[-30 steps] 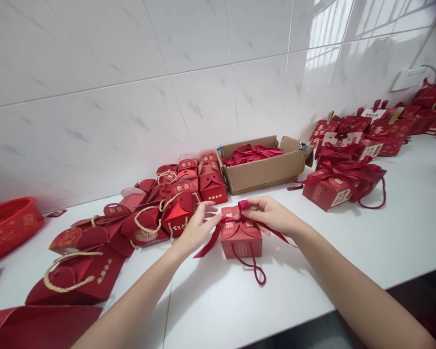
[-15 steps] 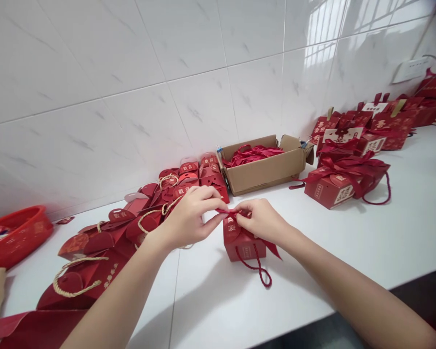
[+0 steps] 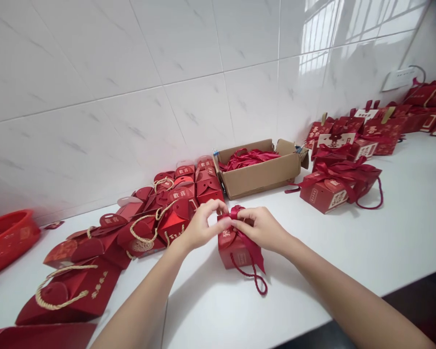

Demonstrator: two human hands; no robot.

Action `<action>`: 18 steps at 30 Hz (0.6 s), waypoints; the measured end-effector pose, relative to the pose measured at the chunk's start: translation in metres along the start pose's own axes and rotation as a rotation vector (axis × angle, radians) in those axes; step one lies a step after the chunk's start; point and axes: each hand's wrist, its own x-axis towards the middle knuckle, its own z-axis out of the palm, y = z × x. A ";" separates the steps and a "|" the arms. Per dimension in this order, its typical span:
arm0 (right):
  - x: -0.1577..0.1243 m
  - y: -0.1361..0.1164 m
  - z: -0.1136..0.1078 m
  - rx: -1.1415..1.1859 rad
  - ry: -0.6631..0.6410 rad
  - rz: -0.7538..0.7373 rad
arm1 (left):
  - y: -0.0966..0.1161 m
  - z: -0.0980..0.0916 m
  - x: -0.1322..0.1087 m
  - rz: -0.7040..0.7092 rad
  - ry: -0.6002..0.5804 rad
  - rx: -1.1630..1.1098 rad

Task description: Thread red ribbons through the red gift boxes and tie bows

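Observation:
A small red gift box stands on the white table, with a dark red cord loop hanging down its front. Across its top lies a red ribbon, one tail trailing over the right front side. My left hand pinches the ribbon near the knot from the left, thumb against the fingers. From the right, my right hand grips the ribbon beside it, its thumb meeting the left thumb. The knot itself is partly hidden by the fingers.
Behind the hands is a cardboard box full of red ribbons. Rows of red gift boxes crowd the left, some with rope handles. A red plastic basin sits at far left. Ribbon-tied boxes stand to the right by the tiled wall.
Both hands have drawn closer together over the box, and a ribbon loop now stands up between them. The view has shifted slightly; a hand at far left has gone from sight.

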 end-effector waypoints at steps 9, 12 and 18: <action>-0.002 0.006 0.003 0.202 0.138 0.009 | -0.008 0.016 -0.004 -0.094 0.062 -0.388; -0.003 0.004 0.003 0.194 0.141 0.013 | -0.009 0.016 -0.006 -0.117 0.044 -0.407; -0.004 0.004 0.002 0.161 0.140 0.119 | -0.009 0.020 -0.006 -0.068 0.046 -0.480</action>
